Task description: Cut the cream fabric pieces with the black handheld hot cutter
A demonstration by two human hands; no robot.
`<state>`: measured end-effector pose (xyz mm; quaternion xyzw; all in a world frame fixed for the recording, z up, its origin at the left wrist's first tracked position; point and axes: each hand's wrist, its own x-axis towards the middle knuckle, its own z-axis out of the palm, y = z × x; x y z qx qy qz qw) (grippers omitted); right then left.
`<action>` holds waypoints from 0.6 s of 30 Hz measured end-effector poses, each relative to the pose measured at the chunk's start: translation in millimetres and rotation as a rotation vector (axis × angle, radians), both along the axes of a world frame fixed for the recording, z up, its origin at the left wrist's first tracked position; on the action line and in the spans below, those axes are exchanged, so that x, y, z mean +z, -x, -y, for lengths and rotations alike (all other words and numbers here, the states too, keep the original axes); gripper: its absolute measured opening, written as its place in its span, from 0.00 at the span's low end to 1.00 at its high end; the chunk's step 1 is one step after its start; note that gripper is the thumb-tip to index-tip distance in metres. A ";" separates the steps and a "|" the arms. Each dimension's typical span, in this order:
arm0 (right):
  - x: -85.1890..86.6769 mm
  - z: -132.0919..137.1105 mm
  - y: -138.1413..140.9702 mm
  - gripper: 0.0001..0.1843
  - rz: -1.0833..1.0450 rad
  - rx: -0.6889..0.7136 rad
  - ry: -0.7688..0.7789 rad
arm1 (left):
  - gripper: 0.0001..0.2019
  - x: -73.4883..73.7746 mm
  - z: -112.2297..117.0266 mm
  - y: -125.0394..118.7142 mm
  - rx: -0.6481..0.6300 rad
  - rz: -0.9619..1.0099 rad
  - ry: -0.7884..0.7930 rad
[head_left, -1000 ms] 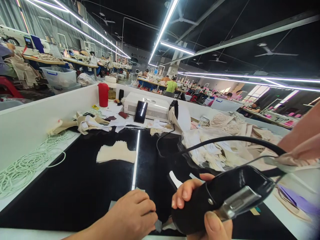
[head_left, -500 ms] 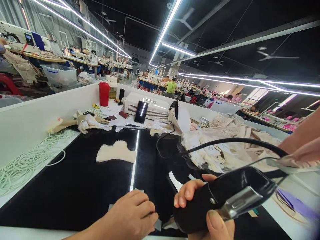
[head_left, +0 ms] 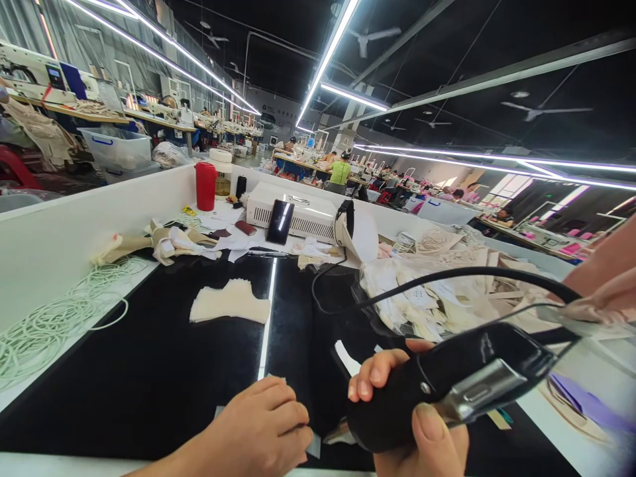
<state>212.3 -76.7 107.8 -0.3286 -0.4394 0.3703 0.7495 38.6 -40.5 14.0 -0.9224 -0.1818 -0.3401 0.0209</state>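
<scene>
My right hand (head_left: 427,424) is wrapped round a black corded hand tool (head_left: 477,391) with a shiny metal plate on its side. The tool's narrow metal tip (head_left: 340,434) points down left, close to the black work surface (head_left: 163,384). My left hand (head_left: 271,427) lies curled beside that tip, fingers pressed together on a flat grey piece (head_left: 315,445). Most of this piece is hidden beneath the hand. A white strip (head_left: 346,358) lies beyond the tool. Further off is a stack of cream fabric pieces (head_left: 228,301).
Pale green cord (head_left: 64,318) is heaped at left. A phone (head_left: 279,222) leans on a white vented box (head_left: 298,209). A red cup (head_left: 205,185) stands behind. Bagged fabric pieces (head_left: 427,298) fill the right side. A blurred arm (head_left: 603,258) reaches in at the right edge.
The tool has shifted slightly right and up in my right hand's grip, with its metal tip showing more clearly. My left hand has barely moved.
</scene>
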 end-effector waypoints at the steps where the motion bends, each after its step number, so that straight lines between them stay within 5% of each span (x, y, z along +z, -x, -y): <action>1: -0.1 0.0 0.4 0.23 0.005 0.004 -0.006 | 0.07 -0.2 0.5 0.2 -0.003 0.005 0.004; 8: 5.4 6.1 10.3 0.24 -0.019 -0.018 0.056 | 0.05 3.4 2.5 -0.9 -0.018 0.017 0.013; 13: 5.2 5.4 8.4 0.25 -0.018 -0.024 0.065 | 0.15 11.1 2.7 -0.7 0.003 0.011 0.099; 18: 5.4 4.6 6.2 0.24 -0.009 -0.009 0.058 | 0.10 9.3 1.5 0.6 -0.003 0.052 0.096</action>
